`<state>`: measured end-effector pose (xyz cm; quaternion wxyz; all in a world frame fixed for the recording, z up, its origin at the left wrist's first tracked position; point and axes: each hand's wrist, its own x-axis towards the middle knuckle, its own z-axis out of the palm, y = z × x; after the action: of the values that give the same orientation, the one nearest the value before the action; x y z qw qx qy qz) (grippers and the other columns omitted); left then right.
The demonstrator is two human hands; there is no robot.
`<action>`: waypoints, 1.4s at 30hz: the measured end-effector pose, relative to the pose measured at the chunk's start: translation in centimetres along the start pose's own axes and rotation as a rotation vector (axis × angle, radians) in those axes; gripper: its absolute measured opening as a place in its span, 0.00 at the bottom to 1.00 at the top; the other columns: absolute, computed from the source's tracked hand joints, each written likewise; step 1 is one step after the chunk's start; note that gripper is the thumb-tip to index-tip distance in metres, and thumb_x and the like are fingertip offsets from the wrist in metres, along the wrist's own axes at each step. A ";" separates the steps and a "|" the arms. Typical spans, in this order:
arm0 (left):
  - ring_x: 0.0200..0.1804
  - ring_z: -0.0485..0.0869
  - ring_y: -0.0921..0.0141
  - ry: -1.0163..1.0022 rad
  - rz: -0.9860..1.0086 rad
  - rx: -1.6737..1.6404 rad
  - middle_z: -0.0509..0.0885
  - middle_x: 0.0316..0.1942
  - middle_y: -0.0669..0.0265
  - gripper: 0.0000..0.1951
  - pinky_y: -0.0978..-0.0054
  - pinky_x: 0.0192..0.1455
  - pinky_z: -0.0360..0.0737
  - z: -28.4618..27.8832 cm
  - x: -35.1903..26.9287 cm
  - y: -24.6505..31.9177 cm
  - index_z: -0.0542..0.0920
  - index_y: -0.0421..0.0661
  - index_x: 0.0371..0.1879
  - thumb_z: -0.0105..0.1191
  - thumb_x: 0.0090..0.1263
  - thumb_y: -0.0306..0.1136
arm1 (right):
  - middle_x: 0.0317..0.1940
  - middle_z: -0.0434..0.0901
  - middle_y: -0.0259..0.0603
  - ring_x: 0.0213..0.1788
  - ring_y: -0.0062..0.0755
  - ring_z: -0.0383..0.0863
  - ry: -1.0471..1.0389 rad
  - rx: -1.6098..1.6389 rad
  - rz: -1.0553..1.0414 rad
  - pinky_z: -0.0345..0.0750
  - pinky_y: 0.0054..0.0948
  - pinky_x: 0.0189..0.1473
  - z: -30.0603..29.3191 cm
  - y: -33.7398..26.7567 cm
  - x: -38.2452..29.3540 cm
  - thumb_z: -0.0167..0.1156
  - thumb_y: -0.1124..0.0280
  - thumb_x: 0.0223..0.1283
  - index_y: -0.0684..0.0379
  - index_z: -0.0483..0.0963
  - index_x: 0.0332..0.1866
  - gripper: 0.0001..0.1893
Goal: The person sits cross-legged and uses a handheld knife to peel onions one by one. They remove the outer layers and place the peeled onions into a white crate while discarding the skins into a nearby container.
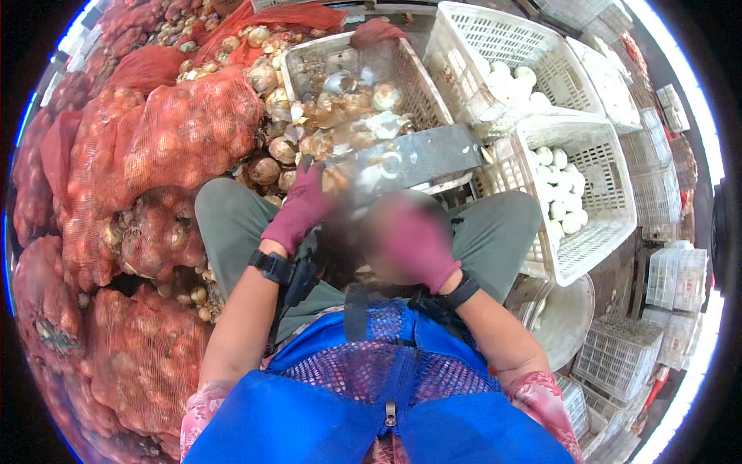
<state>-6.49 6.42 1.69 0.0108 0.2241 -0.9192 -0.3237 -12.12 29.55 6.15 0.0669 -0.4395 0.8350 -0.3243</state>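
Observation:
My left hand [302,200], in a magenta glove, reaches to the unpeeled onions [264,170] between my knees and the red sacks; its fingers lie by a brown onion, and a hold on it cannot be made out. Over my lap is my right hand [414,240], gloved alike and partly blurred, so what it holds is hidden. In front of me a grey board [420,156] lies across a dirty white crate [432,95] with onion skins [324,110] in it. Peeled white onions [561,194] fill part of a white plastic crate [600,232] at the right.
Red mesh sacks of onions [188,124] are heaped along the left. Behind the near crate stands another white crate [522,35] with peeled onions. A round tub [565,325] sits by my right knee, and stacked crates [617,356] line the far right.

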 end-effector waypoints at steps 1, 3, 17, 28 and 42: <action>0.69 0.67 0.46 -0.002 -0.026 0.005 0.63 0.70 0.45 0.39 0.59 0.70 0.70 0.3 0.1 0.2 0.70 0.39 0.64 0.69 0.52 0.41 | 0.41 0.79 0.53 0.39 0.54 0.83 -0.024 -0.023 0.029 0.80 0.46 0.39 0.6 0.6 -0.4 0.54 0.64 0.63 0.59 0.71 0.51 0.14; 0.70 0.66 0.47 -0.024 -0.072 0.021 0.64 0.70 0.46 0.43 0.60 0.70 0.69 0.1 0.1 0.3 0.69 0.40 0.65 0.73 0.48 0.40 | 0.40 0.81 0.53 0.40 0.55 0.83 -0.097 -0.075 0.038 0.80 0.46 0.40 0.6 0.7 -0.5 0.56 0.63 0.63 0.63 0.69 0.50 0.17; 0.60 0.77 0.46 -0.114 -0.312 0.163 0.75 0.59 0.41 0.37 0.55 0.62 0.76 -0.3 -1.1 3.8 0.66 0.37 0.63 0.60 0.61 0.52 | 0.37 0.82 0.55 0.41 0.55 0.84 -0.230 -0.072 0.125 0.81 0.47 0.41 1.4 0.5 -0.8 0.53 0.62 0.68 0.60 0.69 0.48 0.13; 0.58 0.80 0.46 -0.078 -0.238 0.095 0.78 0.57 0.41 0.47 0.56 0.60 0.77 1.0 -0.2 2.3 0.68 0.35 0.62 0.64 0.52 0.64 | 0.32 0.84 0.55 0.34 0.51 0.86 -0.278 -0.262 0.154 0.82 0.43 0.35 4.9 3.1 1.9 0.54 0.71 0.60 0.68 0.68 0.57 0.21; 0.58 0.81 0.56 -0.071 -0.321 0.000 0.81 0.55 0.50 0.45 0.65 0.59 0.77 -0.4 -0.9 2.6 0.68 0.39 0.62 0.77 0.44 0.42 | 0.40 0.82 0.60 0.43 0.60 0.83 -0.382 -0.071 0.149 0.80 0.50 0.45 8.0 6.7 0.4 0.56 0.65 0.62 0.62 0.68 0.51 0.16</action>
<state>-6.66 8.39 3.69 -0.0736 0.3564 -0.8714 -0.3290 -13.87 28.08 -4.02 0.2324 -0.4320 0.8482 -0.1998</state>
